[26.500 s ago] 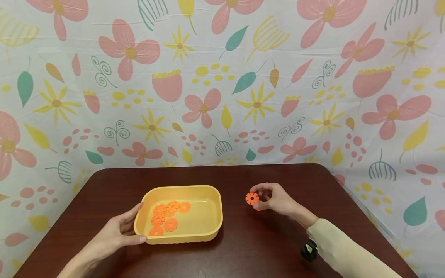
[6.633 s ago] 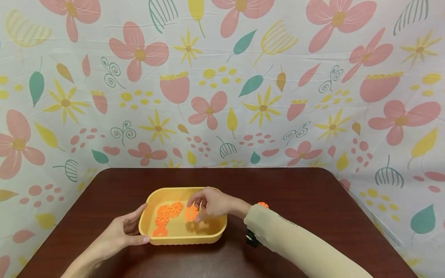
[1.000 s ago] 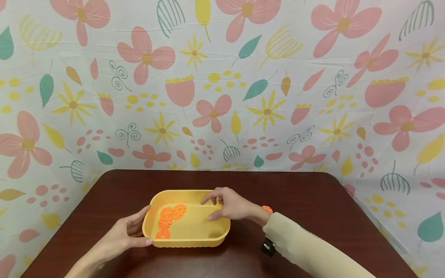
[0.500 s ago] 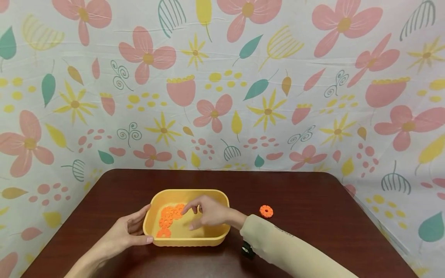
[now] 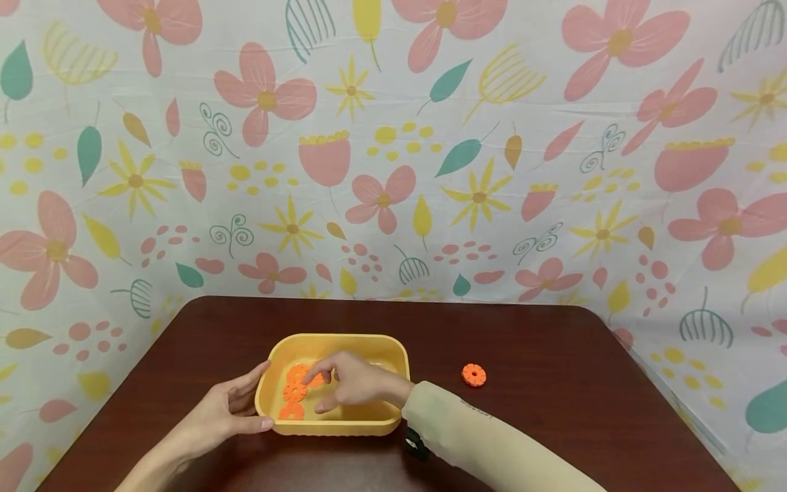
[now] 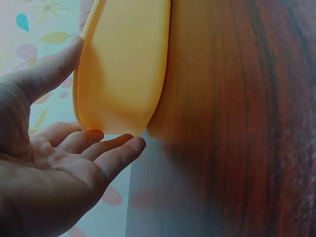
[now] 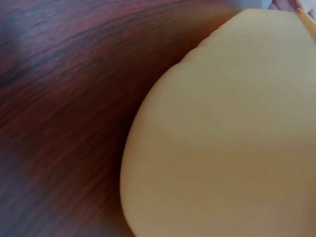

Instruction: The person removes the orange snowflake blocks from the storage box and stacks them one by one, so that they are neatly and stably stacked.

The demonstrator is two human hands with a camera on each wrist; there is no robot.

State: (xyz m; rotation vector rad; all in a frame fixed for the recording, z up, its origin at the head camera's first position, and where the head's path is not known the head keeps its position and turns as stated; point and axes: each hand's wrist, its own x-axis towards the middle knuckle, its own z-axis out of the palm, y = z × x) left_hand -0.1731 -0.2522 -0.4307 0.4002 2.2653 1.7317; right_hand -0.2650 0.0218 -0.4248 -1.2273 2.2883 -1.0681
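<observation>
A yellow plastic tray (image 5: pixel 344 428) stands on the dark wooden table. My left hand (image 5: pixel 221 420) holds its left end, thumb at the front corner and fingers along the end wall; the left wrist view shows the tray's end (image 6: pixel 123 64) between thumb and fingers. Inside, at the left, lie several flat orange notched discs (image 5: pixel 295 391), some overlapping. Over the tray reaches my right hand (image 5: pixel 353 383), thumb and index finger apart, index fingertip right at the discs and partly covering them. Nothing shows between its fingers. The right wrist view shows mainly the tray's outer wall (image 7: pixel 222 123).
To the right of the tray, more orange notched discs (image 5: pixel 473 374) lie in what looks like a small stack on the table (image 5: pixel 541 410). A floral cloth (image 5: pixel 393 137) hangs behind the table's far edge. A black wrist device (image 5: pixel 415 443) hangs under the right sleeve.
Over the last second my right hand has moved left across the tray to the discs, uncovering the stack. A disc it held 6.6 s ago is gone from its fingers. Fewer discs lie inside than at first.
</observation>
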